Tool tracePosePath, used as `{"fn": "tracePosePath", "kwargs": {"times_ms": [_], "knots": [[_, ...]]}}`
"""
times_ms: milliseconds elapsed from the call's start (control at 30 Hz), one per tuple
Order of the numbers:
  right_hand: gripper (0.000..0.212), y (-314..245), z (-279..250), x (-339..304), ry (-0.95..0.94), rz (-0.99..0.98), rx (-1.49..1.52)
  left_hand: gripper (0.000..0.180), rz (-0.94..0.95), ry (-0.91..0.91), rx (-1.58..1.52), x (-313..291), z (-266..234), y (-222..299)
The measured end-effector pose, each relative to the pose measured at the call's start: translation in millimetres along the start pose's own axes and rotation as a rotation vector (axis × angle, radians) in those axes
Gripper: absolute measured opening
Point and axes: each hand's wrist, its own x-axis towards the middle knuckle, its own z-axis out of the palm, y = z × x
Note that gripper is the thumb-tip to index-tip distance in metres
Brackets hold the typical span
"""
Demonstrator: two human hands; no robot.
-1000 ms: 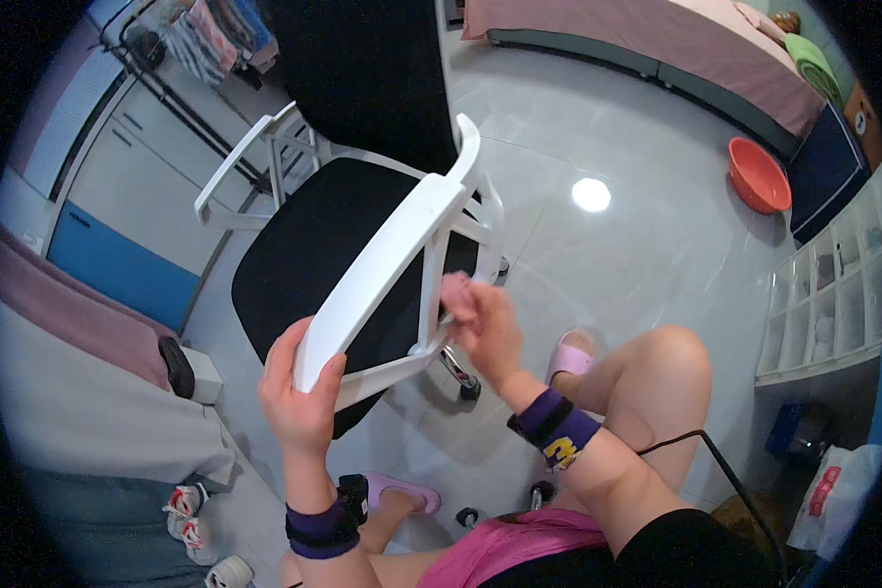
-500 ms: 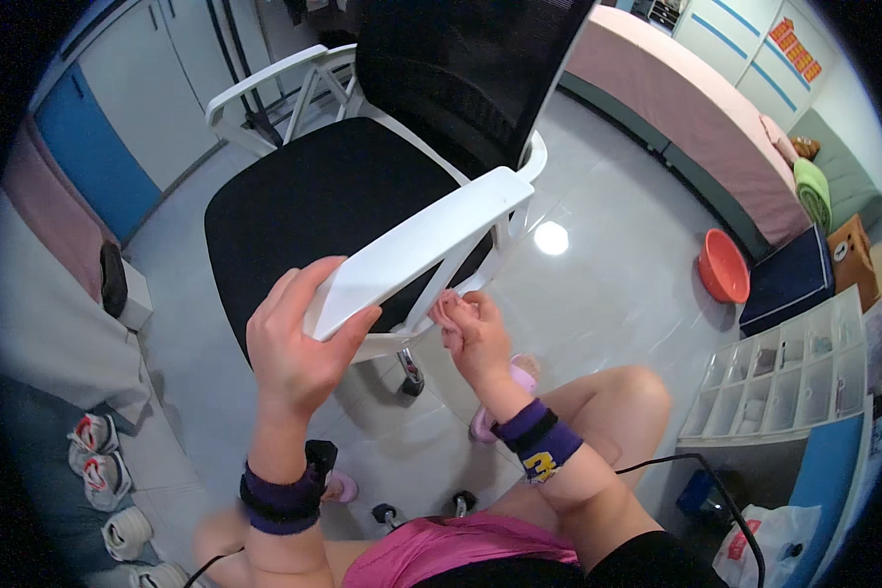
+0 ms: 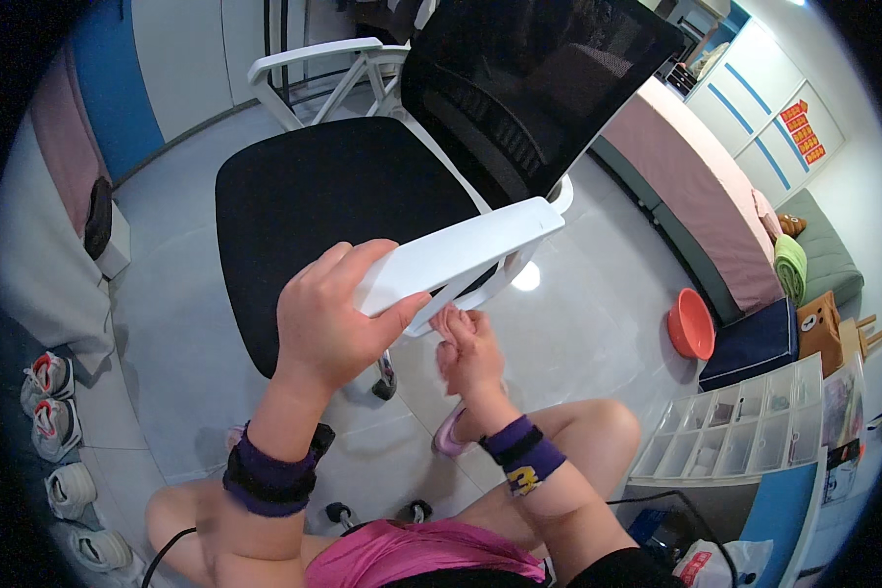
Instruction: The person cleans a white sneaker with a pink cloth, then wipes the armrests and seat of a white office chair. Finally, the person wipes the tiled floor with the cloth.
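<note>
Head view: my left hand [image 3: 328,316] is half-curling round the white armrest [image 3: 470,245] at its near end, probably steadying it; below the armrest, my right hand [image 3: 476,365] is tightly bunching pink cloth [image 3: 446,319].

We see a glossy grey tiled floor [image 3: 578,323]. Directly on it we find a wheeled office chair [image 3: 309,186], black and white, and a pink slipper [image 3: 449,436]. To the right we notice a red basin [image 3: 692,323] and, near it, a dark blue box [image 3: 752,345].
</note>
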Motion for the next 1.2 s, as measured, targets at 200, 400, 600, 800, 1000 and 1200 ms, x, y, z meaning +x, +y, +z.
{"fn": "tracePosePath", "kwargs": {"times_ms": [200, 400, 600, 800, 1000, 1200], "knots": [[0.038, 7, -32, 23, 0.135, -0.186, -0.542, 0.044, 0.087, 0.086, 0.059, -1, 4, -5], [0.037, -22, 18, -17, 0.041, 0.302, 0.522, 0.042, 0.033, 0.062, 0.077, -5, 1, -1], [0.040, -24, 16, -52, -0.016, -0.059, 0.140, 0.041, 0.036, 0.040, 0.036, -2, 6, 4], [0.052, -159, 15, -48, -0.096, -0.368, 0.295, 0.040, 0.016, 0.070, 0.105, -6, 10, 10], [0.059, -128, 31, -41, -0.103, 0.267, 0.809, 0.042, 0.090, 0.140, 0.107, -5, 19, 9], [0.072, -73, 29, -49, -0.074, -0.158, -0.011, 0.043, 0.082, 0.129, 0.085, -4, 25, 7]]}}
